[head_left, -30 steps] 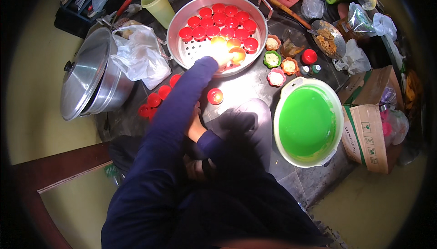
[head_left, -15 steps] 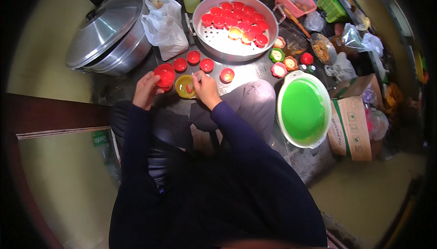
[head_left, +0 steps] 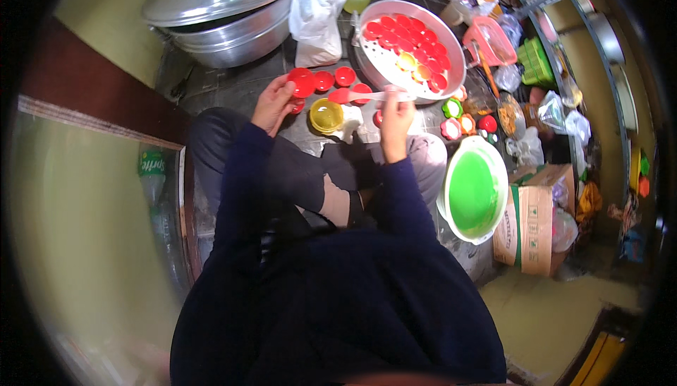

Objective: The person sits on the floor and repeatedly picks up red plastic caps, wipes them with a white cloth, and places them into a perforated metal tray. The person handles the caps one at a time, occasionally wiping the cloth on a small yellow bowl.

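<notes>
The fingers of the left hand pinch a red cup just beyond the yellow bowl; it could slip if its rim gets slick. The right hand's fingers pinch a red-headed utensil, which might drip onto the floor if overloaded. Unlike in the earlier frame, its head is out of the bowl, near the cup.

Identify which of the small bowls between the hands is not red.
The yellow bowl, resting on the tiled floor between left hand and right hand. Its colour sets it apart: the small bowls around it are red.
</notes>
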### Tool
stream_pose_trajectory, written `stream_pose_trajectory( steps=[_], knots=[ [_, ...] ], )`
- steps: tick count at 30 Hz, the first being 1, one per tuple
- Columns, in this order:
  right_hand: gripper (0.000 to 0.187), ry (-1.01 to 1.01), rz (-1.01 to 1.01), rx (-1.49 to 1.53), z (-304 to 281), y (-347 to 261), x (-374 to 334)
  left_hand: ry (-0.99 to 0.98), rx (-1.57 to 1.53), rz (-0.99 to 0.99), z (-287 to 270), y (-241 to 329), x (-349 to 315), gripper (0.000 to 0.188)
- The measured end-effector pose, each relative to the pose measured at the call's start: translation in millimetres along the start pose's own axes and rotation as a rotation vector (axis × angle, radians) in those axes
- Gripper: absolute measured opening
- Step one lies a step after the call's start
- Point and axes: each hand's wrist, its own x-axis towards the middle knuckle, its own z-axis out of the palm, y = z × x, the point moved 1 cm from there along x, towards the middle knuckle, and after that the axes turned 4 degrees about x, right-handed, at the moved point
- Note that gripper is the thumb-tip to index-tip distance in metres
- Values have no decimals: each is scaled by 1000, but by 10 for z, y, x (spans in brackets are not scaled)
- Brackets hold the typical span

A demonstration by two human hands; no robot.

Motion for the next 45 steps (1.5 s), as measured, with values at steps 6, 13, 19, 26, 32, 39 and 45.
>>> stream_pose_trajectory(
  steps=[6,13,19,26,32,39,45],
  knots=[
    [15,-66,-40,71,365,-449,-11,-134,-53,-35,86,-39,-32,49],
    [10,-348,-625,-497,733,-622,-241,-220,-132,0,91,-4,-36,53],
    [9,-408,-543,-499,797,-647,-321,-145,-81,-14,153,-27,-58,50],
    [7,-293,-584,-591,697,-626,-305,-251,-63,3,245,-28,-58,54],
    [19,-201,-147,-258,667,-497,-201,-277,-13,58,253,-1,-96,61],
    [21,-126,-17,26,557,-458,-233,-248,-168,19,213,-36,-104,64],
    [11,-460,-724,-501,629,-659,-335,-253,-182,-67,152,-70,-71,60]
  ],
)
